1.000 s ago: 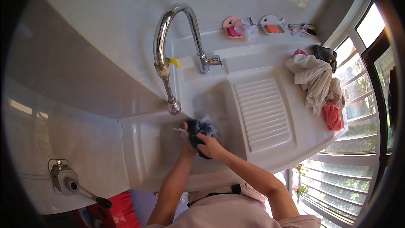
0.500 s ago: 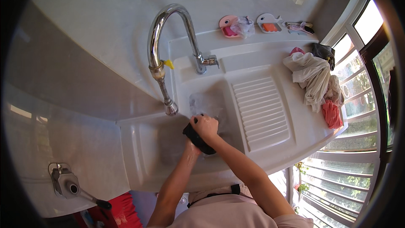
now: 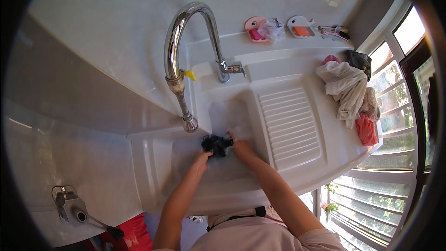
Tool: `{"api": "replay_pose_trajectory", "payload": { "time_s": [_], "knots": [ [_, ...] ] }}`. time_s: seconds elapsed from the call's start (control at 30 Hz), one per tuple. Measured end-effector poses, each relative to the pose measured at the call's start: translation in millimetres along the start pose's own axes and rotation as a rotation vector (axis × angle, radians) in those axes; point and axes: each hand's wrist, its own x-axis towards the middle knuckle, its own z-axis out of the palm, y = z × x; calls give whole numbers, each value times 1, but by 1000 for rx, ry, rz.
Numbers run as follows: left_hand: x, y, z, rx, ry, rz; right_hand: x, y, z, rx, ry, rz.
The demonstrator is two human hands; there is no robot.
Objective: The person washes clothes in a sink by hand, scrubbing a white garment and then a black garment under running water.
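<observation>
White walls stand behind a big white sink (image 3: pixel 158 167) where we do our washing, and bright windows (image 3: pixel 409 111) with rails curve along our right side. Next comes the washboard part (image 3: pixel 290 128), a slanted white slab with many ridges, just right of the wet basin. Above the basin bends a tall shiny tap (image 3: pixel 190 60) with a small yellow bit on its neck, and its spout hangs near our hands. On the right edge of the sink lies a heap of clothes (image 3: pixel 348 88), mostly cream, with a red piece (image 3: pixel 367 129) at the bottom and a dark piece at the top. Far back on the ledge sit two little fish-shaped soap dishes, one pink (image 3: pixel 254 29) and one white (image 3: pixel 299 26). Down at the lower left a grey metal handle thing (image 3: pixel 69 204) sticks out of the wall. Our two bare arms reach up from the bottom into the basin. Our left hand (image 3: pixel 203 156) is curled around the near side of a small dark wet cloth (image 3: pixel 216 145), and our right hand (image 3: pixel 241 146) is closed on its other side. We hold the cloth bunched up between both hands, low in the basin, just under the spout and left of the ridges.
</observation>
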Motion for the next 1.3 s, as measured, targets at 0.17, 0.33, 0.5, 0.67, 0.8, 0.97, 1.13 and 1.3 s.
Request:
{"api": "replay_pose_trajectory", "payload": {
  "time_s": [0.17,0.33,0.5,0.67,0.8,0.97,1.13,1.3],
  "knots": [
    [17,-1,4,-213,276,181,4,23,35,44,138,87],
    [-3,8,38,-461,9,-66,37,-6,28,392,97,774],
    [-38,22,76,-523,-292,-48,-16,-68,-1,69,15,305],
    [-92,52,70,-492,-651,48,-63,-150,-81,144,-146,-136],
    [-119,60,73,-470,-805,59,-62,-175,-90,77,36,-151],
    [-117,66,85,-510,-832,96,-29,-170,-75,26,310,-90],
    [-106,63,89,-520,-719,66,17,-160,-86,67,275,164],
    [-141,57,83,-513,-350,-12,30,-89,-111,73,305,346]
  ]
}}
